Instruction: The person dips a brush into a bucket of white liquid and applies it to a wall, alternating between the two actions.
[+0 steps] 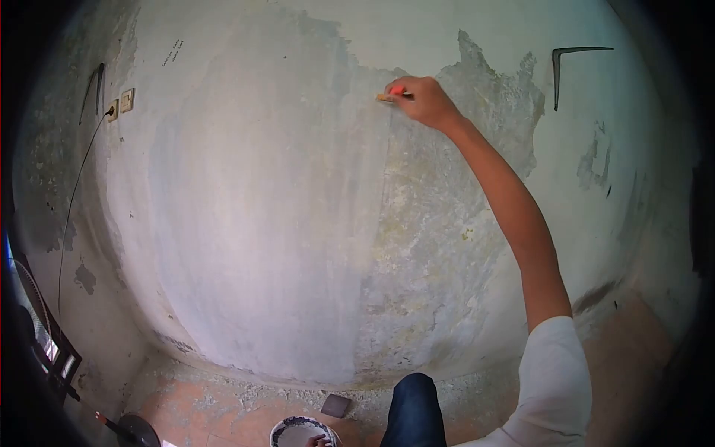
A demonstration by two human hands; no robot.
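Bowl [275,430], patterned rim: whitish contents; left hand [319,441] at its edge, fingers' state cannot be told. Right hand [423,100]: fingers clamped on orange-handled tool [393,94], against wall [261,223].

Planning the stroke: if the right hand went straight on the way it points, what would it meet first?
Only smooth wall, it seems: the right hand and its tool point left, the wall sockets far beyond.

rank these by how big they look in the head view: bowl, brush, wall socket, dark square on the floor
1. bowl, though cut by the frame edge
2. dark square
3. wall socket and brush: too alike to rank, the brush mostly hidden in the right hand
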